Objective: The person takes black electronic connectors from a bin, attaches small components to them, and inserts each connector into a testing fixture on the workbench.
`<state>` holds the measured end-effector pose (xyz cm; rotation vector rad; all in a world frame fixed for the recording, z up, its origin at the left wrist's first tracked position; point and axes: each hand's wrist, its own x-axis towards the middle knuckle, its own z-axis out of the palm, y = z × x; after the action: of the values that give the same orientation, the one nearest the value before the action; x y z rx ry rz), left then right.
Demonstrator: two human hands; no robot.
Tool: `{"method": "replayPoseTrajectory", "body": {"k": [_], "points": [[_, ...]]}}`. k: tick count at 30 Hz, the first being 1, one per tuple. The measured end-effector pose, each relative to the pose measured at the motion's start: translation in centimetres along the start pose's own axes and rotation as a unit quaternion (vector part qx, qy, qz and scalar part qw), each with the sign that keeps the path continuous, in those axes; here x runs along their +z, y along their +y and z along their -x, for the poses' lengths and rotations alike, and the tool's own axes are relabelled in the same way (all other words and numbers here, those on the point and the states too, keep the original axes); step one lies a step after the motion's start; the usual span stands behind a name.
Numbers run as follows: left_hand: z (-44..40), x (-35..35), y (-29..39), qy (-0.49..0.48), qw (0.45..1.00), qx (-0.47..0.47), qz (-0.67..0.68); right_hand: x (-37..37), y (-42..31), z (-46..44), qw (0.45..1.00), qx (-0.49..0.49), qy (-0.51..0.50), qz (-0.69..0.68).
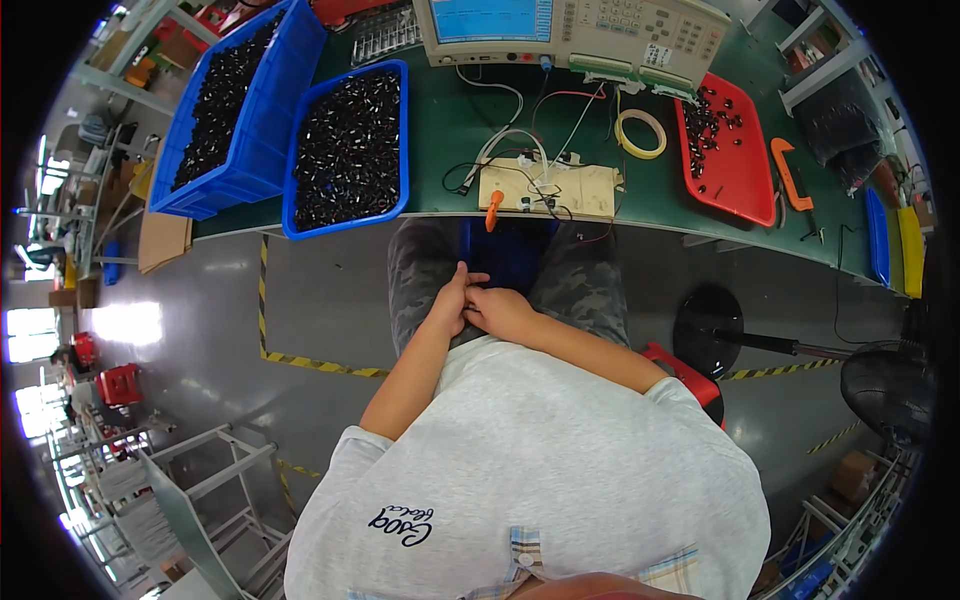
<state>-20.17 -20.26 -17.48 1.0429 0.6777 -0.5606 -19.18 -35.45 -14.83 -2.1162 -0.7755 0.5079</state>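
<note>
Left hand (453, 300) against right hand (501, 312), apparently

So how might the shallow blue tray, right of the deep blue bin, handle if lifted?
The shallow blue tray would probably feel heavy, since small dark parts cover its whole floor. They look loose, so they would likely slide or spill if it tilted.

Left grip (453, 298) touches right grip (503, 311); screen (495, 20) glows blue.

Left hand (452, 300) and right hand (502, 312) met at frame centre, forearms (408, 372) converging from below; fingers partly hidden, exact clasp unclear.
</note>
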Motion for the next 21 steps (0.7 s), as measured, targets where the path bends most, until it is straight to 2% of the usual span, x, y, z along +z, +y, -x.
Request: {"method": "replayPoseTrajectory", "body": {"k": [4,11,17,21], "points": [[-0.1,-1.1,-0.3,-0.05,0.999,-0.019,-0.002,-2.2,-1.0,0.3,0.996,0.026,0.052,-0.061],[4.3,2.6,0.9,-0.029,0.999,0.037,0.027,-5.3,-2.5,1.7,0.984,0.076,0.117,-0.107],[6.1,3.6,2.1,0.016,0.996,0.087,-0.002,-6.7,-4.6,2.0,0.983,0.077,0.123,-0.109],[7.9,4.4,3.5,0.011,0.99,0.137,-0.015,-7.7,-6.0,2.1,0.974,0.06,0.174,-0.132]]}}
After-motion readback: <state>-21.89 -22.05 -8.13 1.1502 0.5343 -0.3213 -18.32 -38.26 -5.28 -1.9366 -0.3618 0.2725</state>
